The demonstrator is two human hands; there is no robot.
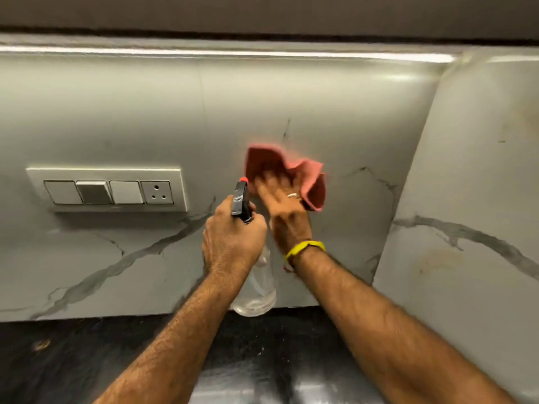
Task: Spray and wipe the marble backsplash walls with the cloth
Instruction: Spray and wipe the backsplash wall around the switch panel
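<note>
The right hand (281, 199) reaches up and away from the person, its fingers spread flat against a pink cloth (287, 172), which it presses to the back wall (145, 118) of the marble backsplash. The hand and cloth are blurred, so the fingertips cannot be made out clearly. A ring sits on one finger, and a yellow band (304, 248) circles the wrist. The cloth bunches out past the hand to the right and upward.

The left hand (233, 237) is just left of the right one and nearer the person, its fingers curled round the neck of a spray bottle (256, 284). The bottle's black head with its red nozzle (242, 179) points up at the wall, almost touching the cloth's left edge. The clear body hangs below the fist, its base just above the dark counter (87, 354).

Left of the hands, a switch plate (108, 188) is set into the wall, with three switches and one socket. On the right a side wall (472, 199) meets the back wall at a corner; it bears grey veins and a faint brownish stain. A light strip (221, 52) glows along the top of the wall.
</note>
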